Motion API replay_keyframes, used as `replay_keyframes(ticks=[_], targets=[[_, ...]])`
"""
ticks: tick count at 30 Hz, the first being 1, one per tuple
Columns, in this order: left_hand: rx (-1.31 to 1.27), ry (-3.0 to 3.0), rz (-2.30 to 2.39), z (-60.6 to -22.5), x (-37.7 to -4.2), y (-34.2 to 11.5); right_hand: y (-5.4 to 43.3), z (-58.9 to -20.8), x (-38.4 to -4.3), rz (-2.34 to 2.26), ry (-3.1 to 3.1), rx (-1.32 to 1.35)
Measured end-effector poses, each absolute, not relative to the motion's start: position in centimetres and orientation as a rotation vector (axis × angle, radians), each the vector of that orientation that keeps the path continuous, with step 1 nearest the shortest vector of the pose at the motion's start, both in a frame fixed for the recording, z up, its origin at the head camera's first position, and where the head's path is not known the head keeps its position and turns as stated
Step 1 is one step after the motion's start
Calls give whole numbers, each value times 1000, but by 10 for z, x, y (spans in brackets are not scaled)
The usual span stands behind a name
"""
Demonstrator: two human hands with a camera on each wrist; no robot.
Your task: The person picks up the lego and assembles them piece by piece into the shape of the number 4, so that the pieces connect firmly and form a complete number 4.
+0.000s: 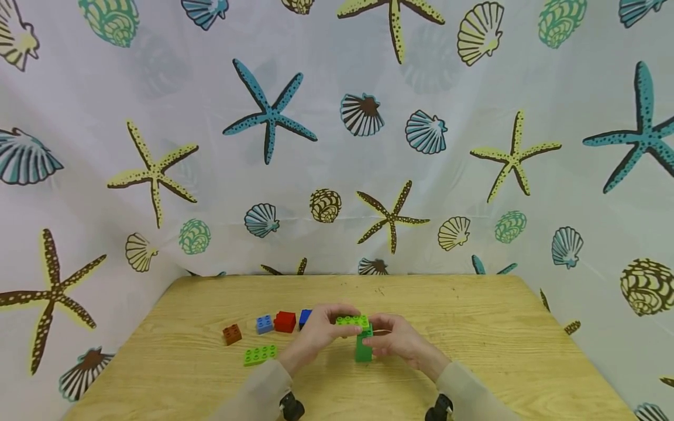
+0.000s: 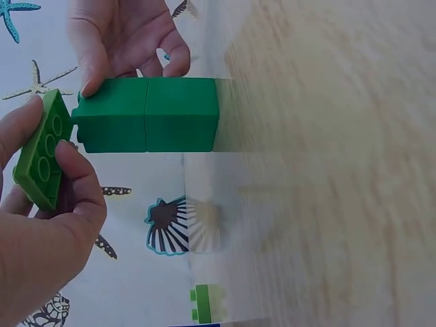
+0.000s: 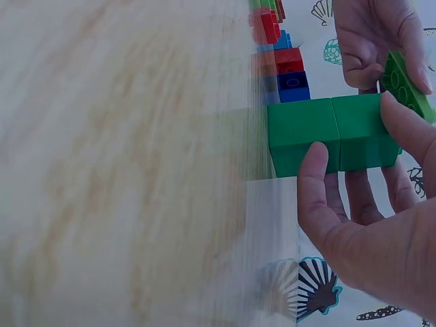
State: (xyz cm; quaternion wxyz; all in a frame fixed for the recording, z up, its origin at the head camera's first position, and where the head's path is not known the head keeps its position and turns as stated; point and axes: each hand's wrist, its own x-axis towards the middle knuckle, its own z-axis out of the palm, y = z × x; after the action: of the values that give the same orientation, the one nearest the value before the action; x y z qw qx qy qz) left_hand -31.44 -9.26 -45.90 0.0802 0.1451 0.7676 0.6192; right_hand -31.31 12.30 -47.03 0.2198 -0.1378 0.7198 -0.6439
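My left hand [image 1: 316, 334] pinches a flat lime-green toy brick [image 1: 351, 321] between thumb and fingers, its studs facing up. The brick is tilted over the top of a stack of two dark green bricks [image 1: 363, 351], which stands upright on the table. In the left wrist view, one end of the lime brick [image 2: 42, 160] lies right by the studs of the stack [image 2: 146, 116]. My right hand [image 1: 398, 340] grips the stack from the right, thumb near its top and fingertips along its side, as the right wrist view shows on the green bricks [image 3: 303, 126].
To the left on the wooden table [image 1: 500, 345] lie a second lime-green brick [image 1: 260, 355], a brown brick [image 1: 232, 334], a light blue brick [image 1: 264, 324] and a red brick [image 1: 285, 321]. My left hand partly covers a dark blue brick [image 1: 305, 316]. A shell-patterned curtain [image 1: 326, 164] hangs behind.
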Motion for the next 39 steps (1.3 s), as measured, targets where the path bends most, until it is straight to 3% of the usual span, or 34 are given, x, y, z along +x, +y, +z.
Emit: replay_keyframes(ticks=[39], targets=[[577,2475,1620,-456,-313,-88,125,-479,-320,-1769,2008,-396]])
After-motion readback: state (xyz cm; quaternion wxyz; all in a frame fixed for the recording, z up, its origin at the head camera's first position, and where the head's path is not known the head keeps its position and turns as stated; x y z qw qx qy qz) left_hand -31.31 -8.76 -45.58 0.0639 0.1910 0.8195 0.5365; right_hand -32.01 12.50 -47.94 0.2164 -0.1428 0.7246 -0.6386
